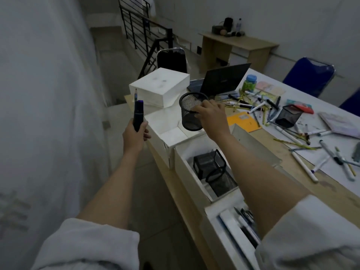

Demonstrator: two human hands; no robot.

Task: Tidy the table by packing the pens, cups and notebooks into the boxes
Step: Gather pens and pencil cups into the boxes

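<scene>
My right hand (211, 115) grips a round black mesh cup (190, 112), tilted, above an open white box (165, 131). My left hand (135, 136) holds a dark purple-tipped marker (138, 115) and a thin pencil (135, 96) upright, left of that box and off the table edge. A second open white box (187, 172) nearer me holds two black mesh cups (209, 162). The nearest box (224, 240) holds notebooks and pens, partly hidden by my right arm. Several pens (303, 133) lie scattered on the table at right, beside a square mesh cup (288, 115) and an orange notebook (243, 121).
A closed white box (159, 85) stands at the table's far corner, with a laptop (222, 78) behind the cup. A jar with a blue lid (249, 82) and notebooks (341, 123) lie further right. Chairs and a stair railing (136, 22) stand beyond the table.
</scene>
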